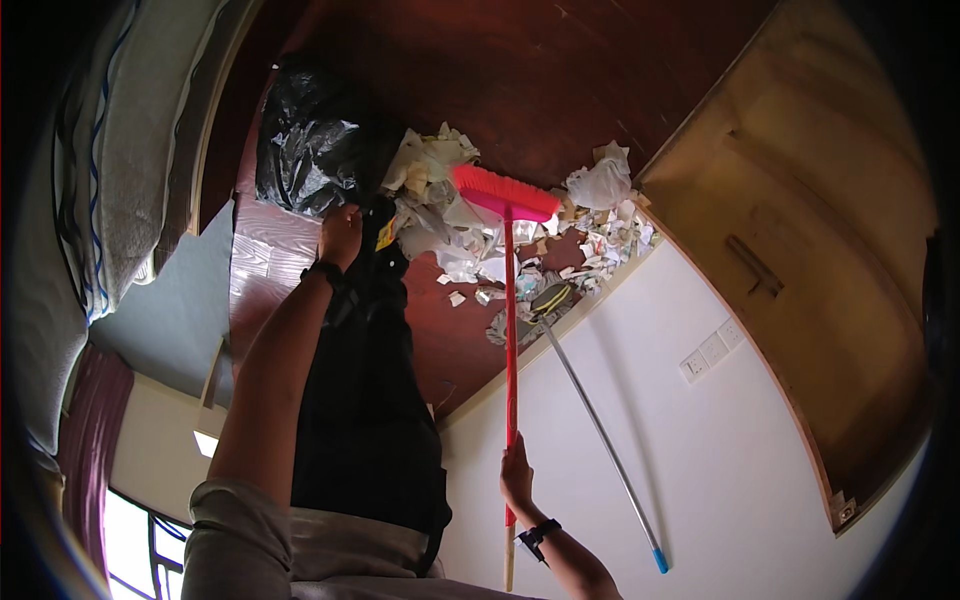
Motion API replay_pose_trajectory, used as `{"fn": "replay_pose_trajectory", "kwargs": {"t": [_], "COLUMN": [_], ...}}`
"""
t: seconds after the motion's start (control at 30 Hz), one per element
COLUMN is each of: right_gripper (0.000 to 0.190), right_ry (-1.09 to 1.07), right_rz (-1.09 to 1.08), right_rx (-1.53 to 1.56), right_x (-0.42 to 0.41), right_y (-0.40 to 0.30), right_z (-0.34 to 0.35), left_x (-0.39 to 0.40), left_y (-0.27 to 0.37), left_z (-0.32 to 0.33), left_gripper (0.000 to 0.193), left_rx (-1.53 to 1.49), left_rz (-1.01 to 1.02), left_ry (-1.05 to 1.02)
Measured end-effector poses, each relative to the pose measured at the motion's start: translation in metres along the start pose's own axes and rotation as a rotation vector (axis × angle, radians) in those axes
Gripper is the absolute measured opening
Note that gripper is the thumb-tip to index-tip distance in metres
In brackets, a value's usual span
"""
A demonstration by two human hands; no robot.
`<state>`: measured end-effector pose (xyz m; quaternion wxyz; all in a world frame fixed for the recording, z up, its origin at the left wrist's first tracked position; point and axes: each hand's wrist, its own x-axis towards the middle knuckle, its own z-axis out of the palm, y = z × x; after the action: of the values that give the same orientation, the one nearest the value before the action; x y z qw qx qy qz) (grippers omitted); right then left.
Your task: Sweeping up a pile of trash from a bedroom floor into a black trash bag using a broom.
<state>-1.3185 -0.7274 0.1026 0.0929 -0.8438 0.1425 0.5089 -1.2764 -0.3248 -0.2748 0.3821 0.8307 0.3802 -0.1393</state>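
My left hand (343,236) grips the edge of a black plastic bag (311,142), which rests on the floor beside my legs. My right hand (517,474) is closed around the red handle of a broom (511,337). The broom's pink head (504,201), with red bristles, is over a spread of waste paper and scraps (465,244). A crumpled heap of pale paper (431,161) is between the bag and the broom head. Farther right, a translucent plastic bag (604,180) lies among the scraps. What the black bag holds is hidden.
A flat mop (551,300) with a metal pole (600,424) leans against the white wall (697,450), near several sockets (711,350). To the right is an open wooden cabinet frame (795,225). A mattress (142,157) stands at left. The floor (525,67) is dark reddish.
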Motion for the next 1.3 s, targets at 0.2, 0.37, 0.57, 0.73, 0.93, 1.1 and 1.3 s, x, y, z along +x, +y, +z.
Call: {"fn": "replay_pose_trajectory", "kwargs": {"t": [0.2,0.37,0.57,0.73,0.93,1.1,1.3], "right_gripper": [0.051,0.051,0.050,0.051,0.053,0.054,0.053], "right_ry": [-0.069,-0.032,-0.061,0.126,0.039,0.073,0.086], "right_rz": [0.210,0.211,0.186,-0.017,0.133,0.087,0.092], "right_rx": [0.201,0.514,0.333,0.374,0.506,0.677,0.806], "right_x": [-0.012,0.000,0.024,0.025,-0.005,-0.018,-0.047], "right_y": [-0.003,-0.004,0.002,0.051,0.061,0.038,-0.005], "right_z": [0.015,0.039,0.049,0.097,0.136,0.164,0.177], "left_x": [0.028,0.070,0.121,0.111,0.092,0.127,0.133], "left_y": [0.017,0.003,-0.007,0.030,0.112,0.160,0.178], "left_z": [-0.014,0.001,0.013,0.033,0.051,0.067,0.061], "left_gripper": [0.025,0.032,0.033,0.028,0.034,0.035,0.033], "left_rx": [-0.082,-0.104,-0.199,-0.298,-0.217,-0.184,0.194], "left_rz": [-0.112,-0.303,-0.213,-0.116,-0.062,0.156,0.315], "left_ry": [0.034,0.134,-0.015,-0.045,-0.123,-0.195,-0.107]}}
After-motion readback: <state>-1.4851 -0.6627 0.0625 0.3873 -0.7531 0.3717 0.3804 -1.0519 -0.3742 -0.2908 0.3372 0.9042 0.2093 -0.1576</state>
